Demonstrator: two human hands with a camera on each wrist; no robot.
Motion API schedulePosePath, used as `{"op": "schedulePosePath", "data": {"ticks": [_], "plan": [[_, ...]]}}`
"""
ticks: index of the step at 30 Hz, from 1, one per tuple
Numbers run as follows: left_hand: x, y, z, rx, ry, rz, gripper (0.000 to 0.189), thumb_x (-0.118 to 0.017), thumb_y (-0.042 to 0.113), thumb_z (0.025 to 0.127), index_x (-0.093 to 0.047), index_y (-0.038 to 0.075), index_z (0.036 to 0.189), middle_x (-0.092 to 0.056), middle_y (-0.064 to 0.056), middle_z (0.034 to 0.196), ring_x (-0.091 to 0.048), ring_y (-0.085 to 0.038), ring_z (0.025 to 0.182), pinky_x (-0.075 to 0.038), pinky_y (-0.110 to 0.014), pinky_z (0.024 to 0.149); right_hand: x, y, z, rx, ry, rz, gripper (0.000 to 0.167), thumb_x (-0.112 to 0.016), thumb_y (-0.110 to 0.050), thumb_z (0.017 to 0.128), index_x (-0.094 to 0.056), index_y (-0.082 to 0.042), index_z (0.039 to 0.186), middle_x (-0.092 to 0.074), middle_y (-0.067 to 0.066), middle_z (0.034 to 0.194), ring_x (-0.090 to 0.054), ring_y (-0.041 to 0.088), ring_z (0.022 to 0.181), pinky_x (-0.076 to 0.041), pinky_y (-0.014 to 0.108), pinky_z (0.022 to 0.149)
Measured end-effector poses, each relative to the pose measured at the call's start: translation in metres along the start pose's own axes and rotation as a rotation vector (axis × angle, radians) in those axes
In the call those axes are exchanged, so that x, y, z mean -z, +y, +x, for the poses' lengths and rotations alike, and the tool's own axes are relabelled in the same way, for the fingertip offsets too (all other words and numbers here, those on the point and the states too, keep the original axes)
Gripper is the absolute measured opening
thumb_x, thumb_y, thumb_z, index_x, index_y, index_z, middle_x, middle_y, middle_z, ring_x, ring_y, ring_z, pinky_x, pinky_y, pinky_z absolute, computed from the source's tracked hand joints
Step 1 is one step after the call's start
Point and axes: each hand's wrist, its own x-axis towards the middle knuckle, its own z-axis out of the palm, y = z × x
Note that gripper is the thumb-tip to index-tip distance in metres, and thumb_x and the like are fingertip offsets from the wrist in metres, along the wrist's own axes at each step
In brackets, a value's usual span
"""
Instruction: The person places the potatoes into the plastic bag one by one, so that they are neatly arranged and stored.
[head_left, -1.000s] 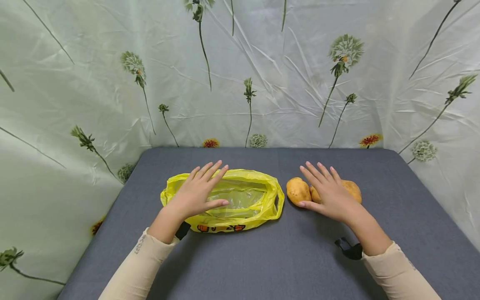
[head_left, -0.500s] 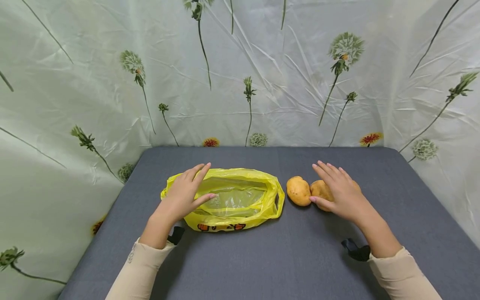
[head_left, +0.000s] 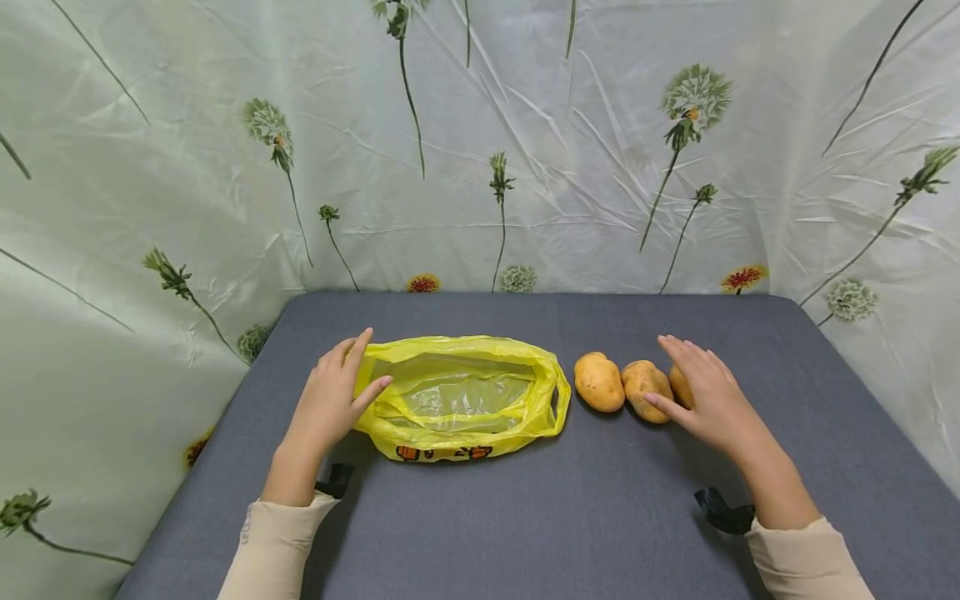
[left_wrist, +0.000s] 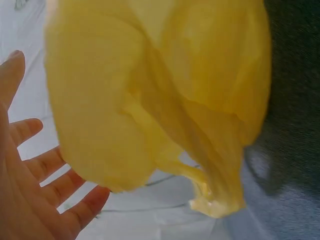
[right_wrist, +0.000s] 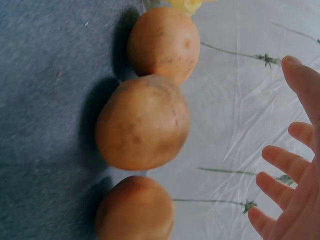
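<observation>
A yellow plastic bag lies on the table with its mouth spread wide, its see-through inner wall showing. My left hand hovers by the bag's left end, fingers extended and thumb apart, holding nothing. In the left wrist view the crumpled side of the bag fills the middle, beside the fingers. Three potatoes sit in a row right of the bag: a left potato, a middle potato and a right potato, partly hidden behind my right hand. That hand is held above them, fingers extended, grasping nothing.
A dark grey cloth-covered table carries everything. Behind and left of it hangs a pale curtain printed with flowers. Black straps sit at both wrists, near cream sleeves.
Both hands have moved apart: the left one leftward off the bag's opening, the right one rightward, uncovering the middle potato. The bag and potatoes stay where they were.
</observation>
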Motion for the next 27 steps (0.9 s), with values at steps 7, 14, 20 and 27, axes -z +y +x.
{"op": "schedulePosePath", "data": {"ticks": [7,14,20,27], "plan": [[-0.004,-0.014,-0.005,0.118,-0.011,-0.102,0.069,-0.052,0.042,0.089,-0.019,0.015,0.144,-0.030,-0.025,0.132,-0.028,-0.048,0.117,-0.028,-0.062,0.086,-0.002,0.011,-0.010,-0.037,0.042,0.025,0.071,-0.068,-0.030,0.079,-0.035,-0.001,0.135,-0.038,0.024,0.131,-0.031,0.045,0.118,-0.014,0.050,0.101],[-0.008,-0.028,-0.010,0.196,-0.047,-0.292,0.068,-0.054,0.037,0.089,-0.019,0.016,0.144,-0.024,-0.028,0.133,-0.027,-0.047,0.117,-0.029,-0.063,0.085,-0.004,0.022,-0.017,-0.074,0.064,0.064,0.070,-0.068,-0.026,0.080,-0.033,-0.001,0.136,-0.039,0.027,0.129,-0.032,0.047,0.115,-0.019,0.057,0.094],[-0.009,-0.036,-0.014,0.211,-0.096,-0.422,0.067,-0.055,0.033,0.089,-0.020,0.013,0.143,-0.021,-0.028,0.134,-0.035,-0.044,0.113,-0.034,-0.056,0.087,-0.006,0.029,-0.022,-0.124,0.047,0.115,0.072,-0.067,-0.024,0.082,-0.029,-0.002,0.139,-0.035,0.029,0.130,-0.030,0.049,0.116,-0.020,0.060,0.092],[-0.012,-0.045,-0.017,0.201,-0.144,-0.529,0.065,-0.057,0.028,0.089,-0.024,0.010,0.142,-0.026,-0.027,0.127,-0.034,-0.044,0.111,-0.033,-0.058,0.086,-0.012,0.037,-0.028,-0.184,0.028,0.177,0.071,-0.065,-0.022,0.083,-0.027,0.000,0.139,-0.033,0.032,0.130,-0.029,0.051,0.115,-0.021,0.062,0.090]]}}
